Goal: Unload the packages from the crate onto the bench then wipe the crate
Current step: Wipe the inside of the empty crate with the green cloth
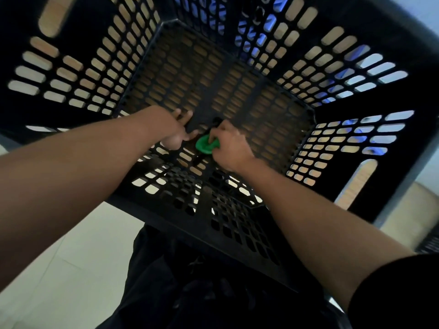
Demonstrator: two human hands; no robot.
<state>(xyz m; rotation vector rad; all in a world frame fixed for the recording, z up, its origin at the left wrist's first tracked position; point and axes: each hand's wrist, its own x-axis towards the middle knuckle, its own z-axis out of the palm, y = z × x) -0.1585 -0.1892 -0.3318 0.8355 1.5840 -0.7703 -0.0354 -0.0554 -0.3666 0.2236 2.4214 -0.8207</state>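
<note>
Black slotted crate (71, 74), seen from above with both hands inside, green cloth on its floor.

Crate: dark plastic, oblong slots in all four walls and in the floor; it fills the view from 9 o'clock round to 4 o'clock, tan wood showing through the slots. Cloth (206, 145): green, bunched, lying on the crate floor near the wall at 6 o'clock, just below centre of view. Right hand (229, 144): fingers curled over the cloth, gripping it from the 3 o'clock side. Left hand (177, 129): just beside the cloth at its 10 o'clock, fingers spread and laid straight on the crate floor, holding nothing. Forearms enter from 8 and 4 o'clock. Pale tiled floor (66, 269) at 7 o'clock; dark clothing (166, 281) at 6 o'clock.
</note>
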